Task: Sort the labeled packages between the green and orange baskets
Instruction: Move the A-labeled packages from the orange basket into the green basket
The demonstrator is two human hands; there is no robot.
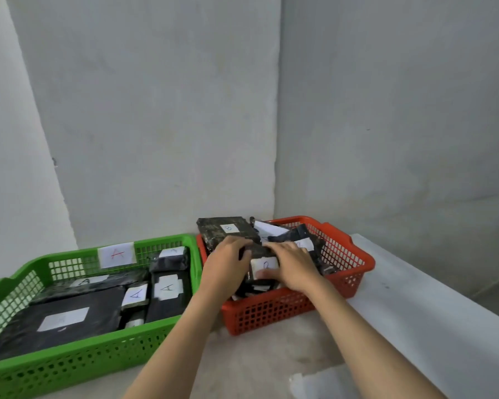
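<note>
The green basket (167, 335), tagged A and laid flat with A-labelled black packages, sits to the left, its rim touching the orange basket (355, 272), which is heaped with black packages. Both forearms reach forward over the near rim of the orange one. There the left hand (226, 264) and right hand (293, 267) flank a small black package (264, 266), its white label facing up; curled fingers grip its two sides, so a move to either basket seems equally open.
</note>
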